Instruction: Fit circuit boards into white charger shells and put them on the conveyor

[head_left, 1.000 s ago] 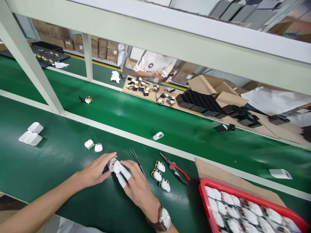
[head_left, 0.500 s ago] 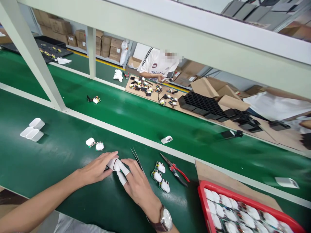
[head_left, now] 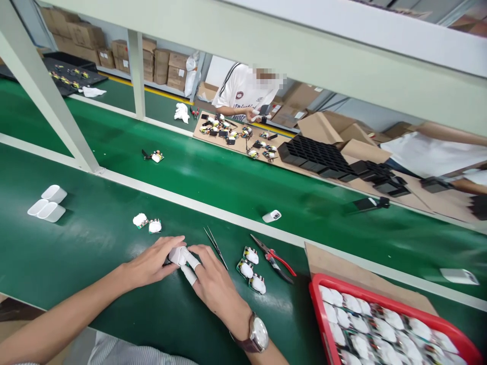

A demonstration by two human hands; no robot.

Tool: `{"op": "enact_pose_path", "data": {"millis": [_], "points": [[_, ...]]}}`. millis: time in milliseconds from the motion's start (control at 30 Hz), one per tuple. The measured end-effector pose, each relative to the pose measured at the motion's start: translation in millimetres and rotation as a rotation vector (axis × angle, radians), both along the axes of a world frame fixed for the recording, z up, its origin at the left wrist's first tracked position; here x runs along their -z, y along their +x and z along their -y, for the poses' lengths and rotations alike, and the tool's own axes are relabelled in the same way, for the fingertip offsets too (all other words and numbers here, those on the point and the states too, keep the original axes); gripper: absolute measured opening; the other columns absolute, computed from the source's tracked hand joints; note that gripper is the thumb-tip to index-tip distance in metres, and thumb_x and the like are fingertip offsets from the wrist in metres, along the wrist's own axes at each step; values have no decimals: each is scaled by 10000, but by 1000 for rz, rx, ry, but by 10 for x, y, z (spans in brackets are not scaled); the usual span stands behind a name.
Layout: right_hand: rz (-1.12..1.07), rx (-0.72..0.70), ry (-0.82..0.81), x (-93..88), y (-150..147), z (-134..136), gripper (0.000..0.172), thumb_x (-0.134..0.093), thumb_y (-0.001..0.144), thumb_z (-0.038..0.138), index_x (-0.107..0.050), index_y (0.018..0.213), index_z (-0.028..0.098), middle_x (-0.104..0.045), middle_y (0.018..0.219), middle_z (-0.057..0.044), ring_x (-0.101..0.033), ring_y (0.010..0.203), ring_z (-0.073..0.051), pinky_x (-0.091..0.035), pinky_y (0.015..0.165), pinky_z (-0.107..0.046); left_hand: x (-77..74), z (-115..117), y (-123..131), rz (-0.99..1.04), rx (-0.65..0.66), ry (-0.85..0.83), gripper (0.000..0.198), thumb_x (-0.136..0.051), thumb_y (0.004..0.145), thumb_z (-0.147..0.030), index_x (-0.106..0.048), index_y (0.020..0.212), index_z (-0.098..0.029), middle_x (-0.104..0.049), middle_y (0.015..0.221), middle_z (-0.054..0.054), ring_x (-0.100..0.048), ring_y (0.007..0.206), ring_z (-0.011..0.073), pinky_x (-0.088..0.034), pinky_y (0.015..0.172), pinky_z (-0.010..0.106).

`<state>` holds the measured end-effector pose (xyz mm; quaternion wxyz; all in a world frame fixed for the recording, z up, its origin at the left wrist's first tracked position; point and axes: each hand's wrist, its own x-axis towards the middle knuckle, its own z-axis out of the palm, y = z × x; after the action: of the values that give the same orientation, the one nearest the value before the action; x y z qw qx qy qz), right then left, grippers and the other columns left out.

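Here at the bench, with twelve o'clock straight ahead of the worker, the left hand has its fingers closed around a small white casing, right at the hub of the dial. In from four o'clock comes the right hand, white finger covers on two digits, their tips against the casing's near right end; whether they pinch anything beneath, I cannot tell, the fingers hide it.

Around the casing now: two white-topped boards sit near at about eleven o'clock, and well out at ten, three white shells are bunched together. Tweezers lie slanted at half past two, just beside the right hand. Three more boards cluster at three, with red-handled pliers just beyond them. Farther off, towards four, a red tray holds rows of white-topped boards! Up at two, a lone white shell rests on the green belt, and across it at one, a co-worker handles a dark part.
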<state>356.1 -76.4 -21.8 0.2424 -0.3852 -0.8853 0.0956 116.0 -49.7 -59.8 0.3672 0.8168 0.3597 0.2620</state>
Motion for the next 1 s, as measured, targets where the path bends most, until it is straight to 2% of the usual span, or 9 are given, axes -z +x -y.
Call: {"op": "enact_pose_path", "data": {"millis": [100, 200, 333, 433, 567, 633, 833, 900, 1000], "points": [[-74, 12, -10, 10, -5, 3, 373, -578, 1034, 162, -553, 1402, 216, -665, 1277, -138, -637, 1150, -300, -637, 926, -499, -22, -8, -18, 6, 24, -33, 769, -595, 1020, -168, -202, 1660, -337, -594, 1503, 109, -565, 1403, 275, -515, 1158, 504], [-125, 0, 2, 22, -28, -6, 375, -616, 1037, 207, -565, 1406, 248, -675, 1295, -128, -654, 1146, -289, -633, 939, -499, -21, -12, -47, -4, 51, -84, 795, -604, 1015, -174, -192, 1667, -361, -587, 1526, 89, -587, 1395, 260, -535, 1147, 476], [-110, -4, -18, 86, -93, -56, 325, -651, 1026, 249, -620, 1350, 242, -643, 1373, -140, -605, 1280, -316, -598, 1039, -540, 12, 2, -74, -22, 46, -117, 776, -589, 1008, -169, -212, 1661, -355, -527, 1592, 99, -582, 1417, 264, -523, 1162, 490], [-149, -33, -56, 168, -116, -94, 319, -646, 1032, 264, -608, 1347, 231, -627, 1400, -145, -575, 1346, -318, -579, 1083, -542, 47, 24, -75, 5, 20, -110, 753, -583, 992, -161, -230, 1639, -313, -567, 1547, 118, -620, 1376, 259, -552, 1133, 469], [-200, -24, -103, 256, -105, -97, 356, -564, 1057, 203, -548, 1412, 234, -671, 1286, -121, -679, 1155, -267, -642, 952, -462, 70, 23, -60, 59, 6, 26, 469, -542, 980, -114, -443, 1415, -260, -656, 1325, 114, -689, 1212, 240, -597, 1038, 420], [-196, -10, -96, 275, -113, -86, 372, -529, 1067, 195, -535, 1437, 243, -675, 1231, -115, -687, 1094, -260, -648, 904, -442, 56, 7, -57, 82, 22, 105, 355, -519, 987, -92, -486, 1300, -254, -651, 1263, 107, -683, 1177, 230, -598, 1010, 405], [-180, -37, -89, 278, -92, -56, 409, -521, 1078, 201, -510, 1483, 256, -676, 1212, -109, -681, 1068, -252, -642, 893, -422, -31, -16, -77, 43, 67, 197, 279, -517, 1020, -96, -571, 1244, -254, -627, 1274, 111, -685, 1150, 213, -602, 985, 351], [-200, 4, -86, 280, -15, -53, 458, -556, 1081, 272, -457, 1527, 250, -667, 1270, -118, -680, 1116, -255, -638, 931, -424, -35, -11, -87, 14, 86, 247, 318, -498, 1035, -89, -601, 1281, -262, -613, 1316, 123, -683, 1182, 217, -600, 998, 346], [-206, 208, -21, 299, 141, -87, 486, -583, 1068, 294, -447, 1526, 208, -637, 1320, -148, -647, 1187, -282, -609, 1002, -465, -26, -14, -85, -41, 100, 316, 341, -509, 1054, -102, -611, 1325, -282, -614, 1342, 124, -690, 1186, 216, -608, 991, 346]]}}
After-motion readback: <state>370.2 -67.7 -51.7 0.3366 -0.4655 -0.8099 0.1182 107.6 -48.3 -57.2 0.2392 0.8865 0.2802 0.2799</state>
